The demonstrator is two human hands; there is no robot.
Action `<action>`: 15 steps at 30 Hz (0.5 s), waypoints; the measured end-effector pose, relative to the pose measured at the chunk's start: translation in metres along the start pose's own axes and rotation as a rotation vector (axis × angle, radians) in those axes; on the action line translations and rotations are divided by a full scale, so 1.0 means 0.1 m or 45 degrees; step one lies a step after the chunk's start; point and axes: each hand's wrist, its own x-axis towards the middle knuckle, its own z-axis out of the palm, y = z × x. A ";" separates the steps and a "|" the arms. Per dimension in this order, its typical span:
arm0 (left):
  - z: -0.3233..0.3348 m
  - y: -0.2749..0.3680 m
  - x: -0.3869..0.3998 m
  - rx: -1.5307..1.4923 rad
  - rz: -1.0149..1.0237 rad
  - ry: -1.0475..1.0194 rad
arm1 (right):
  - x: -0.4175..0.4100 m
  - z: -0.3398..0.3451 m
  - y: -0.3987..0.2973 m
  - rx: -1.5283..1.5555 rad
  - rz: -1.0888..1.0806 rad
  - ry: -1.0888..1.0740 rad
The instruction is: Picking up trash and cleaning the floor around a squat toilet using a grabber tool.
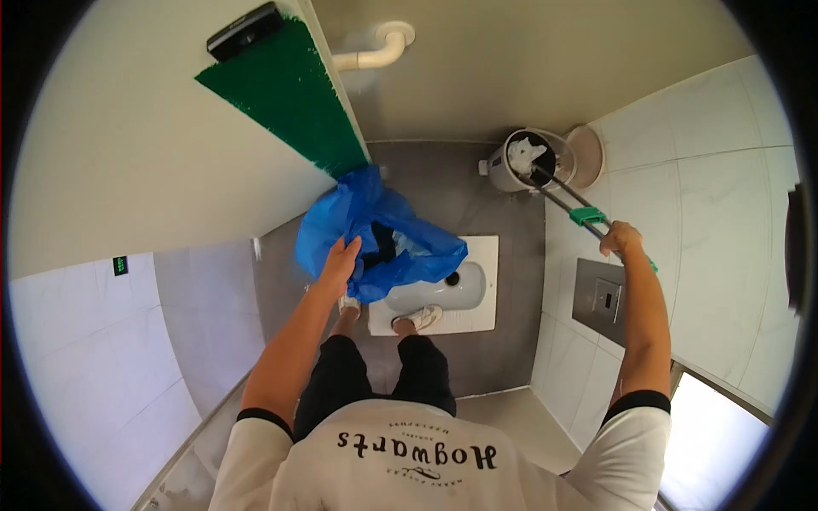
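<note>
My left hand point(343, 260) grips the rim of a blue plastic bag point(323, 230), whose mouth gapes and shows something dark inside. The bag hangs over part of a squat toilet point(493, 262). In my right hand point(621, 239) are the upper arms of long-handled tongs point(585, 216) with a green plastic fitting. Their lower end reaches into a small waste bin point(500, 175) by the far wall. Crumpled white paper point(525, 153) lies in the bin at the tongs' tip; whether the tongs pinch it, I cannot tell.
A round pinkish lid point(591, 153) leans beside the bin in the corner. To the left stands a partition or door with a green painted patch point(281, 96). A white pipe point(377, 56) juts from the far wall. A metal flush plate point(588, 300) sits on the right tiled wall.
</note>
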 end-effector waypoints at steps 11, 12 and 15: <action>-0.07 -0.07 0.07 -0.016 -0.038 -0.001 | -0.14 0.90 0.10 0.359 0.004 0.041; -0.06 -0.05 0.08 -0.015 -0.018 -0.018 | -0.17 0.93 0.13 0.368 0.011 0.044; 0.01 0.07 0.00 0.042 -0.121 0.038 | -0.29 1.04 0.27 0.360 0.015 0.083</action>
